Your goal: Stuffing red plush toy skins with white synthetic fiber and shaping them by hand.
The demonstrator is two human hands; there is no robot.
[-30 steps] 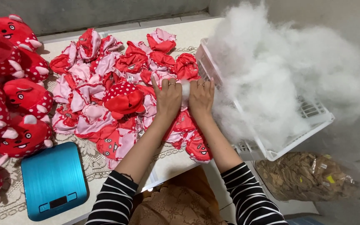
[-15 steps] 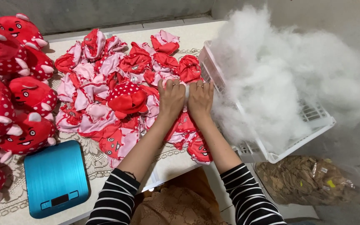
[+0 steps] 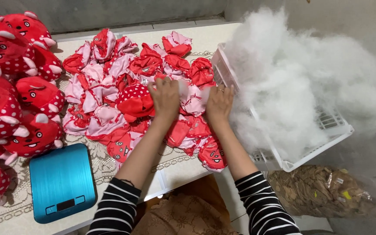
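My left hand grips a partly stuffed red plush toy skin with white dots and pinches a tuft of white stuffing at its opening. To its right, my right hand rests on the pile of empty red and pink toy skins, its fingers closed near the same white tuft and close to the white fibre heap. Whether it pinches fibre is hidden.
Finished red dotted plush toys stack along the left. A blue kitchen scale sits at the front left on the lace tablecloth. The white plastic crate holds the stuffing. A clear bag of brown pieces lies below right.
My two hands have drawn slightly apart, the right one shifting toward the stuffing heap. The view has moved a little closer and to the right.
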